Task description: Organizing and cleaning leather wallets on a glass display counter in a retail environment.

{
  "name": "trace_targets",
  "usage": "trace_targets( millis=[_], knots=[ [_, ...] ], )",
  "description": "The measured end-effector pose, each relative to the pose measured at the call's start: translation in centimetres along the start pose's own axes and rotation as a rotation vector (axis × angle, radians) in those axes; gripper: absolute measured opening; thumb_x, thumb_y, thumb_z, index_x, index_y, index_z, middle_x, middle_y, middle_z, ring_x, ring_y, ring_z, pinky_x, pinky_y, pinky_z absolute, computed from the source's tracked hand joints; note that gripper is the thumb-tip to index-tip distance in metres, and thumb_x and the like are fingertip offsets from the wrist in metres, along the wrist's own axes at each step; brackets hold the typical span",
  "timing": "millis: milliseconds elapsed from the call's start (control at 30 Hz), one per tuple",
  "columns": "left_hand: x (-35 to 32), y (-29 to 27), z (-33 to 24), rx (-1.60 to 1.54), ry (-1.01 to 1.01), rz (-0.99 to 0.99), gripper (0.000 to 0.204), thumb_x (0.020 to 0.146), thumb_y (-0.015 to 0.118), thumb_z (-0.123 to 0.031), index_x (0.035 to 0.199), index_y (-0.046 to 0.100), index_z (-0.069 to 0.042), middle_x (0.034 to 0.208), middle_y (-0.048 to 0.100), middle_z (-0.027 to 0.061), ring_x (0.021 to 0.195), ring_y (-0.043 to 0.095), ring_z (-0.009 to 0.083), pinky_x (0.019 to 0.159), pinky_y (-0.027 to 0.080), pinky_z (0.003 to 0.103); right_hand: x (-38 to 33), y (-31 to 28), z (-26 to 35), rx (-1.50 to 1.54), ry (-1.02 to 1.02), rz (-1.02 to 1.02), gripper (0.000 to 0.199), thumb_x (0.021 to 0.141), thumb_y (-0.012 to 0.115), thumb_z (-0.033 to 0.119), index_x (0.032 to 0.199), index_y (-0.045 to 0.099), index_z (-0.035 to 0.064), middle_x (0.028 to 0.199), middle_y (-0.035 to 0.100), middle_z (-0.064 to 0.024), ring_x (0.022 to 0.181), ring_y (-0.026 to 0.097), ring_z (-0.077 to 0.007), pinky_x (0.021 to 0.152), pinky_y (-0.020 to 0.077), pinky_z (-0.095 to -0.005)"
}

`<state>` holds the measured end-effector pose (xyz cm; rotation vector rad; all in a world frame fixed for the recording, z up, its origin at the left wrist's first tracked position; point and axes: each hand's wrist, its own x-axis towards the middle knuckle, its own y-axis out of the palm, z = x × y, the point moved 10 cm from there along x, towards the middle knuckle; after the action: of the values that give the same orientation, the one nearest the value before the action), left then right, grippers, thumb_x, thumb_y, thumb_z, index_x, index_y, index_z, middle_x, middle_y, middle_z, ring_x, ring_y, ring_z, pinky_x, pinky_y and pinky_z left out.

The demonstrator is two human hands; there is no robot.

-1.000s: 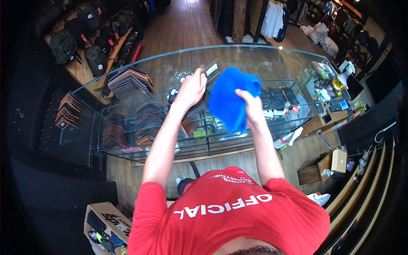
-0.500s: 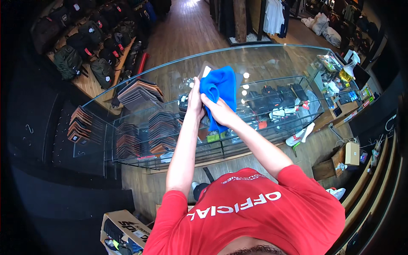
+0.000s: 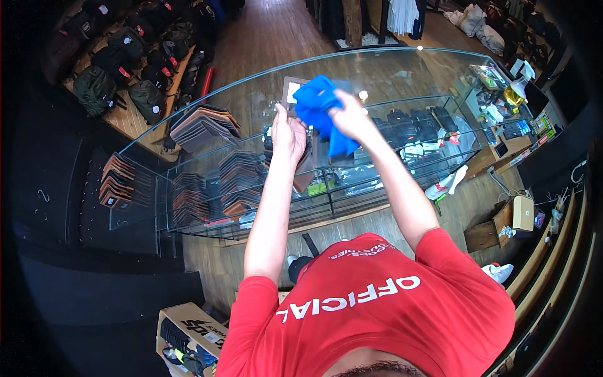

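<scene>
- Over the curved glass display surface (image 3: pixel 402 75): right hand (image 3: pixel 352 116), fingers closed on crumpled blue cloth (image 3: pixel 320 107).
- Left hand (image 3: pixel 289 135): fingers curled around a small brown-framed card (image 3: pixel 293 94).
- Step, judged: wiping; next calls for steady strokes.

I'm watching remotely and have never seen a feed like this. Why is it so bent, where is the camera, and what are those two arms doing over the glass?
The camera sits on the person's head and looks down, so the red shirt fills the bottom; its wide lens bends straight edges. The two bare arms are the person's own. The right hand grips a blue cloth over a glass display counter. The left hand holds up a small flat dark thing; I cannot tell what it is. Under the glass lie stacks of brown wallets.
</scene>
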<state>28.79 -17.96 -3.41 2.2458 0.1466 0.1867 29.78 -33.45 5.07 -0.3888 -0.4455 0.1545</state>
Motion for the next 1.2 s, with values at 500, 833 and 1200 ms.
trace_targets(
  millis=[500,833,1200],
  knots=[
    [0.0,1.1,-0.3,0.045,0.044,0.102,0.055,0.111,0.036,-0.042,0.145,0.043,0.000,0.147,0.051,0.0157,0.136,0.050,0.0292,0.116,0.039,0.045,3.3,2.8,2.6,-0.325,-0.351,-0.171,0.052,0.070,0.069,-0.004,0.119,0.056,0.0013,0.108,0.061,-0.0227,0.106,0.061,-0.0448,0.092,0.0513,-0.0505],
    [0.1,0.9,-0.1,0.007,0.022,0.118,0.051,0.111,0.036,-0.040,0.139,0.049,0.001,0.140,0.057,0.0163,0.130,0.054,0.0296,0.113,0.042,0.048,3.1,2.7,2.2,-0.228,-0.235,0.042,0.040,0.065,0.078,0.009,0.102,0.065,0.0010,0.105,0.069,-0.0250,0.102,0.066,-0.0442,0.089,0.0542,-0.0480],
    [0.4,0.1,0.2,0.024,0.011,0.069,0.050,0.111,0.037,-0.041,0.134,0.051,0.001,0.135,0.059,0.0160,0.126,0.057,0.0283,0.110,0.046,0.047,3.1,2.1,3.0,-0.147,-0.429,0.001,0.036,0.065,0.077,0.005,0.098,0.064,0.0014,0.096,0.069,-0.0235,0.096,0.067,-0.0437,0.083,0.0548,-0.0445]
  ],
)
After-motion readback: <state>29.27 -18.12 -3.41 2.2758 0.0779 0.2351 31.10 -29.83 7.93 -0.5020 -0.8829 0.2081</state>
